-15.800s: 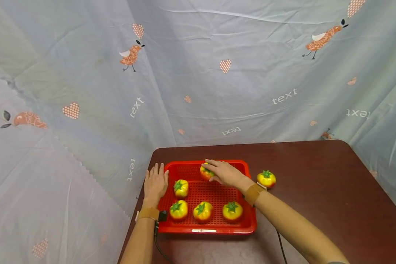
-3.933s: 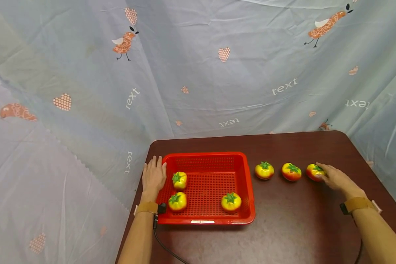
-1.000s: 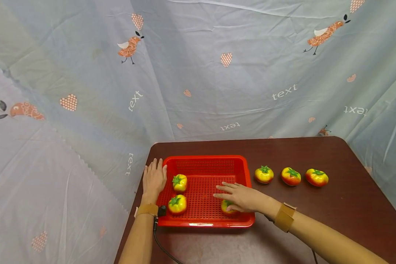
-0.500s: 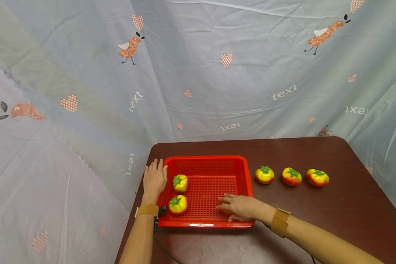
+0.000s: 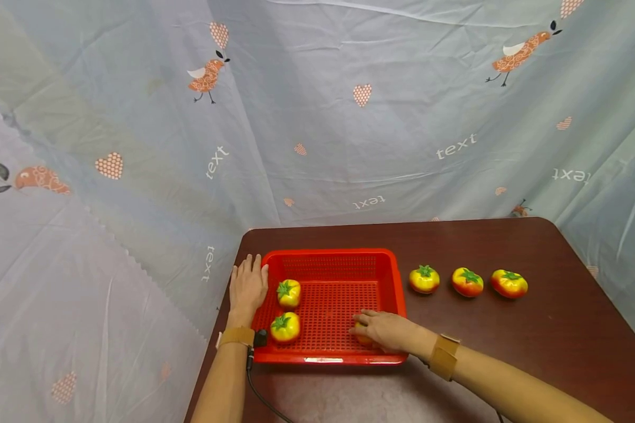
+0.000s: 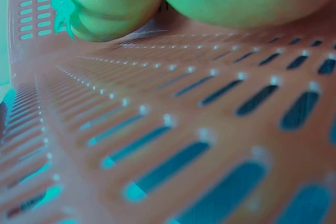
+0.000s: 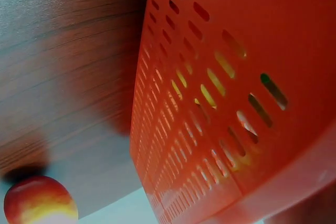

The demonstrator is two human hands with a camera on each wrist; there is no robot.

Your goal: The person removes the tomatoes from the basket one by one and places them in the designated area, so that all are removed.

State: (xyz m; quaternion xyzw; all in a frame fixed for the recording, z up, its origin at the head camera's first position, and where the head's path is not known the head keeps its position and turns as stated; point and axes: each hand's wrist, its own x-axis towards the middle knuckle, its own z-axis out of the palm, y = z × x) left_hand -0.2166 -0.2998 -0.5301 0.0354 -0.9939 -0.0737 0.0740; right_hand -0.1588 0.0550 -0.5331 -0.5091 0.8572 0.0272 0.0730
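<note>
A red perforated basket (image 5: pixel 328 359) stands on the table, two yellow-red tomatoes with green leaves (image 5: pixel 288 294) (image 5: pixel 285 328) at its left side. My right hand (image 5: pixel 388 331) reaches over the basket's front right corner, its fingers curled over a third tomato (image 5: pixel 363 336), which is mostly covered. My left hand (image 5: pixel 247 289) rests along the basket's left rim with its fingers straight. The left wrist view shows the basket's slotted wall (image 6: pixel 173 129) and two tomatoes close up. In the right wrist view the basket's outer side (image 7: pixel 210 103) hides the hand.
Three more tomatoes stand in a row on the table right of the basket: one near its rim (image 5: pixel 424 279), one in the middle (image 5: pixel 467 282) and one farthest right (image 5: pixel 509 284). A patterned cloth (image 5: pixel 317 117) hangs behind the table. A black cable (image 5: pixel 264 398) runs from the left wrist.
The right hand went from the rightmost tomato on the table to the basket and lowered onto the tomato at its front right. Earlier, two tomatoes left the basket for the table. The left hand stayed.
</note>
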